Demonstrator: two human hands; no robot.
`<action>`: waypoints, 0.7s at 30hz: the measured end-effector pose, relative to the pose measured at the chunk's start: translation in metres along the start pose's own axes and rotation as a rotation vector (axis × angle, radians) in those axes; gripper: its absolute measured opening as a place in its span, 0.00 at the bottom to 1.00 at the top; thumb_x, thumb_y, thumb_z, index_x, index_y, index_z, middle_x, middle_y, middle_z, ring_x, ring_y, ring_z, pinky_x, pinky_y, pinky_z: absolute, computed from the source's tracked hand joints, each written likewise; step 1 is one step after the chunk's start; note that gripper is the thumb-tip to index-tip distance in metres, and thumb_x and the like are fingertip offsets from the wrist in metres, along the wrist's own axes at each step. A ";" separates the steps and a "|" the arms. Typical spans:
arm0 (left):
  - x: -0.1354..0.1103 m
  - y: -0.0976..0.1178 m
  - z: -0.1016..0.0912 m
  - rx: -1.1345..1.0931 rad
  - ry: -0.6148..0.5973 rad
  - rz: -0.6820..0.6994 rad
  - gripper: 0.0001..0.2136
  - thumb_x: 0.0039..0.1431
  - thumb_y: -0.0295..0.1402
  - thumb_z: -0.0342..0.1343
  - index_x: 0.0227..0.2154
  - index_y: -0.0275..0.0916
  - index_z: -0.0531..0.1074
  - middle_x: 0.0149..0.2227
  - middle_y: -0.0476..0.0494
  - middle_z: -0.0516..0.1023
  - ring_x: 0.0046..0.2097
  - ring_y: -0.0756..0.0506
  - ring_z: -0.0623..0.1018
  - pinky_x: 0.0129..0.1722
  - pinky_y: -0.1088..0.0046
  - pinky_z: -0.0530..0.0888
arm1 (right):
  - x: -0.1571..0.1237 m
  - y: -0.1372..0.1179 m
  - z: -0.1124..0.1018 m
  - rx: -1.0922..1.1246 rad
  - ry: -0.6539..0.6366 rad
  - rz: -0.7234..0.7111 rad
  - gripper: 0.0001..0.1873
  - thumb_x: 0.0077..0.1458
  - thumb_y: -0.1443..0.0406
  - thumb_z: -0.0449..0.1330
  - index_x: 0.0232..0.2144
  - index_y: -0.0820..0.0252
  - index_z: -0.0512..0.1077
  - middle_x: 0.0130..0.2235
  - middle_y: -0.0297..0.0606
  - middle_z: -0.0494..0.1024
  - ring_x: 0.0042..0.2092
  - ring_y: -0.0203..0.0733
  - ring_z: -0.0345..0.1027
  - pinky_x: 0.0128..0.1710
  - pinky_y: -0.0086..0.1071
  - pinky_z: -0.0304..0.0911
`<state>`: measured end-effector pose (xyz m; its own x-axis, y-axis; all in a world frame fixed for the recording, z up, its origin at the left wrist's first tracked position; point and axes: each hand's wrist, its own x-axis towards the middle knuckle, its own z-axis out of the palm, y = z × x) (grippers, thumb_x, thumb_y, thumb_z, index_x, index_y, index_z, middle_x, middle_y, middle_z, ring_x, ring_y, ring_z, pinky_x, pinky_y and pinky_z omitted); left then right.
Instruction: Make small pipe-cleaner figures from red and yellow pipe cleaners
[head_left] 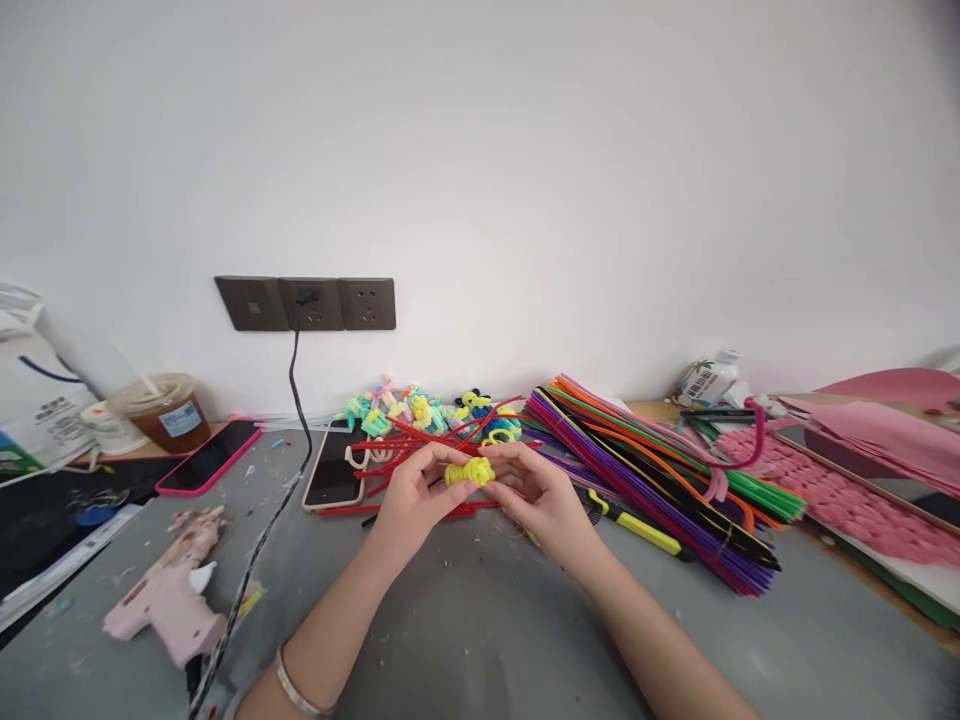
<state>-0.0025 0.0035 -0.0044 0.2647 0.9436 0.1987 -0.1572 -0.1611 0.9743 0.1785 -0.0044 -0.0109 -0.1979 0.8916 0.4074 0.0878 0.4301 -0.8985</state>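
Between my two hands, just above the grey mat, is a small yellow coiled pipe-cleaner piece (pixel 466 471). My left hand (pixel 418 488) pinches its left end between thumb and fingers. From the other side, the fingertips of my right hand (pixel 541 494) close on its right end. Red pipe cleaners (pixel 420 440) lie loosely behind the hands. Past them sits a cluster of small pastel pipe-cleaner figures (pixel 405 402). A large bundle of multicoloured pipe cleaners (pixel 645 480) lies to the right, with a yellow-and-black utility knife (pixel 637 525) beside it.
A pink glue gun (pixel 169 600) lies at left, its black cord (pixel 264 540) running up to a wall socket (pixel 311 303). Phones (pixel 210 458) rest nearby, and a lidded iced drink (pixel 169 415) stands at far left. On the right are a pink woven pad (pixel 825 490) and a white bottle (pixel 706 380).
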 end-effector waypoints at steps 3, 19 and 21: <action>0.000 -0.005 -0.001 -0.021 -0.008 0.018 0.12 0.50 0.36 0.67 0.34 0.38 0.72 0.39 0.43 0.78 0.46 0.44 0.78 0.45 0.69 0.75 | 0.001 0.000 -0.001 -0.008 -0.001 0.001 0.15 0.55 0.55 0.65 0.40 0.56 0.73 0.37 0.39 0.78 0.37 0.42 0.75 0.39 0.35 0.72; -0.004 0.000 0.002 0.148 0.006 0.200 0.09 0.55 0.30 0.61 0.40 0.40 0.72 0.41 0.44 0.76 0.45 0.45 0.76 0.46 0.71 0.74 | 0.000 0.002 0.001 0.129 0.059 0.034 0.14 0.53 0.57 0.67 0.40 0.56 0.75 0.38 0.41 0.81 0.38 0.42 0.77 0.41 0.35 0.74; -0.005 0.002 0.003 0.219 0.004 0.223 0.08 0.55 0.29 0.60 0.39 0.40 0.72 0.41 0.44 0.76 0.44 0.46 0.76 0.45 0.71 0.74 | 0.000 0.002 0.001 0.137 0.065 0.039 0.14 0.52 0.57 0.68 0.39 0.57 0.75 0.37 0.41 0.81 0.38 0.42 0.77 0.41 0.36 0.74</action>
<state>-0.0013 -0.0029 -0.0033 0.2426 0.8792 0.4101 -0.0024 -0.4222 0.9065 0.1773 -0.0039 -0.0127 -0.1328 0.9163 0.3779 -0.0409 0.3759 -0.9258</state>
